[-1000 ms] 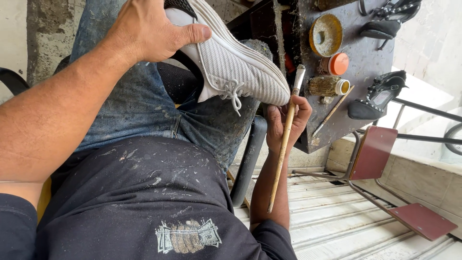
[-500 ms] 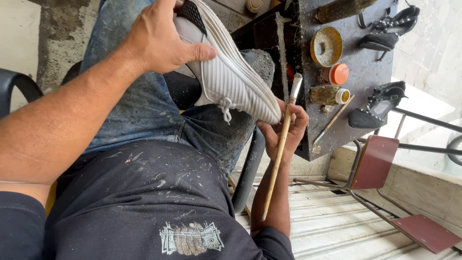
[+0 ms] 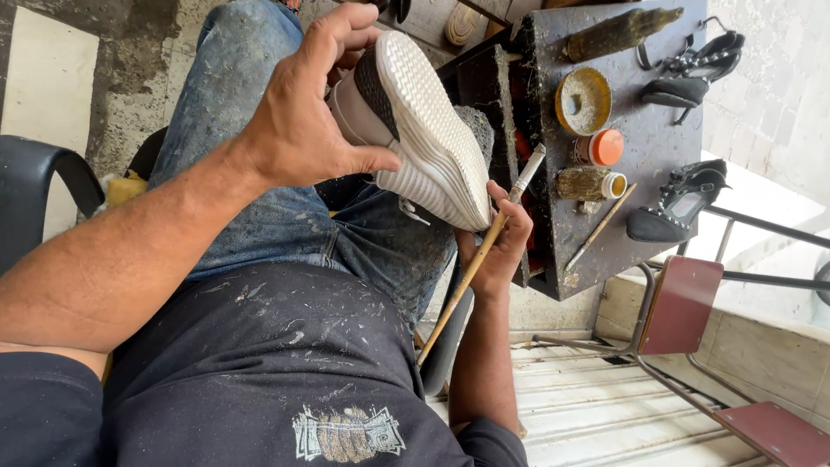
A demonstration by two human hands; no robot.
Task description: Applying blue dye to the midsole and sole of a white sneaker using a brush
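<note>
My left hand point(image 3: 303, 117) grips a white sneaker point(image 3: 424, 138) over my lap, with its ribbed white sole turned up toward me and the toe pointing to the right. My right hand point(image 3: 497, 246) holds a long wooden-handled brush point(image 3: 475, 259) just under the sneaker's toe. The brush tip reaches up toward the edge of the dark worktable point(image 3: 657, 121). My jeans and dark shirt are spattered with dried glue or paint.
On the worktable lie an open round tin point(image 3: 584, 101), an orange-lidded jar point(image 3: 601, 147), a small bottle on its side point(image 3: 592, 183), a second brush point(image 3: 599, 227), a bristle brush point(image 3: 618, 30) and black sandals point(image 3: 679, 203). A black chair arm point(image 3: 39, 186) is at left, red stools point(image 3: 683, 303) at right.
My left hand has turned the sneaker so its sole faces up instead of its laced upper. My right hand with the brush has stayed under the toe.
</note>
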